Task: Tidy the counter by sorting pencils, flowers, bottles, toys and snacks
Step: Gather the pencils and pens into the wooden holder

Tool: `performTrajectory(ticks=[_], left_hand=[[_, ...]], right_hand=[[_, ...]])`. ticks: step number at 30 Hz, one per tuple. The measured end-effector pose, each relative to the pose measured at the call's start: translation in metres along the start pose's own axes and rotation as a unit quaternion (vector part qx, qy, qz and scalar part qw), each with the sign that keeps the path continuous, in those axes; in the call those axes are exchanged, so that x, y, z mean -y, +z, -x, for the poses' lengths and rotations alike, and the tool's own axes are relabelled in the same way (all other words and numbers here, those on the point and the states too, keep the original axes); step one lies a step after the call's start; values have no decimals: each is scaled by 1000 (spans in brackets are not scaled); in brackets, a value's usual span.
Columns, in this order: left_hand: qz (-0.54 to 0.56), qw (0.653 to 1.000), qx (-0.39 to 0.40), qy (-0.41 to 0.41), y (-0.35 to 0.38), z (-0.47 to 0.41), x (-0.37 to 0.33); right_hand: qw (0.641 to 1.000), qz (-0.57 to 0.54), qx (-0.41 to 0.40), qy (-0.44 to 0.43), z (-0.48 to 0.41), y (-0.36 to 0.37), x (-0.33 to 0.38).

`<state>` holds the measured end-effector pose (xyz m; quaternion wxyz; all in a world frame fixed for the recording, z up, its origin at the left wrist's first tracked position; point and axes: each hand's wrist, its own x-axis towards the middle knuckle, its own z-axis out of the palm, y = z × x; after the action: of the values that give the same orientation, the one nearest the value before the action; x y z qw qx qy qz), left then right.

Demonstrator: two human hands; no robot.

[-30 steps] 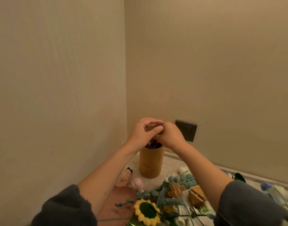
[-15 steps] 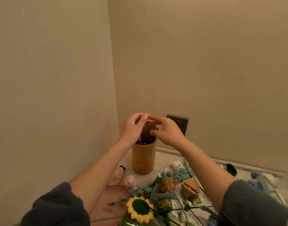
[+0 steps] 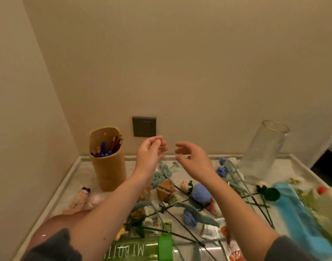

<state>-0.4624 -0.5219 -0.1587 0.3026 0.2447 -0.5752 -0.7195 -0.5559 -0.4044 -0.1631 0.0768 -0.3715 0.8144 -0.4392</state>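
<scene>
Pencils (image 3: 106,148) in red and blue stand inside the tan cylindrical wooden holder (image 3: 109,170), at nine o'clock from the left hand (image 3: 150,153). It and the right hand (image 3: 192,159) hover empty, fingers loosely curled. Crocheted blue yarn flowers (image 3: 220,171) lie at six o'clock, below both.

My grey sleeve (image 3: 54,247), tan holder (image 3: 109,170) of red and blue pencils (image 3: 105,149), blue crochet flower (image 3: 201,193), green bottle (image 3: 123,251) lettered white

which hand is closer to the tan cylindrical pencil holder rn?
Left. The left hand hovers just right of the tan cylindrical pencil holder, not touching; the right hand is farther right, beyond the left.
</scene>
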Motion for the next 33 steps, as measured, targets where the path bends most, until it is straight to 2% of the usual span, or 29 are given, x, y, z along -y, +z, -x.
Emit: performTrajectory(ticks=[4,8,12,16,22,25,33], left_hand=[[8,996,34,-79,51,13,25],[-16,991,62,-116,84,26,47],[-91,984,81,-128,104,36,70],[-155,972,102,-146,115,45,97],[-287,937,128,-151,127,65,134],[-352,921,121,-118,132,72,140],[-353,926,90,-102,144,78,152]], right_hand=[[998,33,-5,53,18,-44,-39],[993,58,10,103,24,-78,-65],[975,143,100,136,30,-103,-91],[934,233,203,179,42,-109,-113],[895,237,304,223,54,-109,-145],[900,238,305,199,61,-103,-158],[937,195,251,147,63,-82,-174]])
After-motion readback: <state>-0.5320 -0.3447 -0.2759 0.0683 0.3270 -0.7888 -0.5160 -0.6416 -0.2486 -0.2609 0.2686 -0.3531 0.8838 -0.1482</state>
